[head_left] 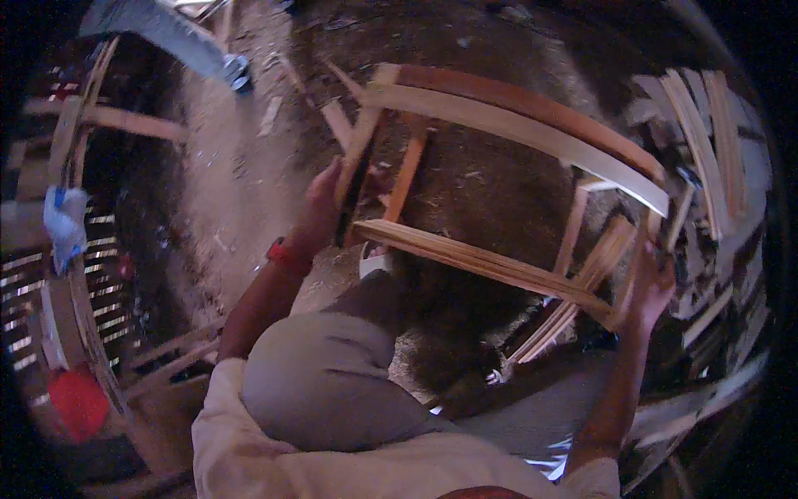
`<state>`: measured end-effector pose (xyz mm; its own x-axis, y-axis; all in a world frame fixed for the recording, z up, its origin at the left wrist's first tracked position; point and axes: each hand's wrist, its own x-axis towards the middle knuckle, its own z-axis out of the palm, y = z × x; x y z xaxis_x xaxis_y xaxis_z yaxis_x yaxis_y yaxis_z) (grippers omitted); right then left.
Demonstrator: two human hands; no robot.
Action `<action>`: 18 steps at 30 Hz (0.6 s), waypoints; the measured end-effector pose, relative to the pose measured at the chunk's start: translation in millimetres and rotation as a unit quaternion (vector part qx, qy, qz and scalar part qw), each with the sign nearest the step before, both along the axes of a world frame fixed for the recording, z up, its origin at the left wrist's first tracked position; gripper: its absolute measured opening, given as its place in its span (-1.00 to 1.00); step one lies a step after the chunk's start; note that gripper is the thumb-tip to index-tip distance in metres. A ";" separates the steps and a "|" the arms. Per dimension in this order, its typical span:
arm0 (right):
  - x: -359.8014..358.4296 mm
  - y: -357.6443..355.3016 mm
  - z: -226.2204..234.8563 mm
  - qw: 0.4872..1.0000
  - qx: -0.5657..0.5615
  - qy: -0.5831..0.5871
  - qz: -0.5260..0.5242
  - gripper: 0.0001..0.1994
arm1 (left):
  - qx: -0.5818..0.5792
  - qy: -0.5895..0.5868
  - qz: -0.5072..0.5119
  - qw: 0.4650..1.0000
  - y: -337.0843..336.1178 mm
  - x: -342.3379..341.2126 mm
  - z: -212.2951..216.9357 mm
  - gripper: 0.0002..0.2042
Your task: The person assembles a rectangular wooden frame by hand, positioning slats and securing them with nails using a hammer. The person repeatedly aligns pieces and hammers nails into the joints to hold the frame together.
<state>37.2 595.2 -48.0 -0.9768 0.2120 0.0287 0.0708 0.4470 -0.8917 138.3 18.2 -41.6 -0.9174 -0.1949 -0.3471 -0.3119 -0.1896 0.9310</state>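
A wooden frame [532,143] is held up in front of me, tilted down toward the right. Its far rail curves and has a reddish-brown strip along the back, while the near rail [478,252] looks like pale layered wood. My left hand [322,198] grips its left side piece, wearing a red band at the wrist; some of those fingers are hidden behind the wood. At the right end, my right hand [654,283] is closed on the side piece near the lower corner. Thinner uprights [407,176] show behind the rails.
Below the frame's right part lie long wood strips [544,331]. More boards [698,154] are piled at the right. Slatted woodwork stands at the left, with a white-and-blue bag [68,229] and a red object [77,404]. Wood scraps [270,115] lie on the dirt floor.
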 end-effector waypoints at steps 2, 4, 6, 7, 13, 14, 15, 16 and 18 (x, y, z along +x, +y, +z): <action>2.6 -39.8 23.1 0.999 -0.022 0.021 -0.038 -0.60 | -0.067 0.029 -0.037 0.997 -2.0 -0.8 4.4 -0.54; 1.6 -29.8 15.5 0.994 -0.096 0.017 -0.047 -0.69 | -0.110 0.058 -0.048 0.991 5.9 -12.9 12.0 -0.63; 4.8 -47.8 28.8 0.994 -0.026 -0.023 -0.108 -0.75 | -0.127 0.054 -0.037 0.990 -5.1 -24.4 17.0 -0.69; 5.7 -52.6 28.7 0.991 0.007 -0.034 -0.127 -0.77 | -0.121 0.046 -0.036 0.991 -18.8 -31.3 7.3 -0.70; 26.2 -77.8 17.7 0.990 -0.021 0.017 -0.137 -0.68 | -0.170 0.001 -0.100 0.980 -65.9 -109.3 -3.8 -0.69; 28.3 -72.9 -0.4 0.987 -0.054 0.051 -0.143 -0.68 | -0.157 -0.011 -0.111 0.981 -68.5 -119.8 -7.6 -0.69; 25.5 -83.2 10.0 0.986 -0.061 0.050 -0.150 -0.70 | -0.152 -0.029 -0.115 0.981 -76.3 -125.0 -7.2 -0.68; 25.9 -98.9 25.7 0.984 -0.070 0.048 -0.156 -0.71 | -0.159 -0.018 -0.108 0.981 -87.0 -124.1 -10.3 -0.67; 33.4 -93.5 46.5 0.984 -0.079 0.033 -0.154 -0.74 | -0.162 -0.003 -0.105 0.981 -89.7 -126.7 -13.7 -0.65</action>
<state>70.6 501.6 -1.5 -0.8623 0.5054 0.0319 0.1219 0.2684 -0.9556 11.6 -71.4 -55.3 -0.9475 -0.1028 -0.3027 -0.3173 0.1851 0.9301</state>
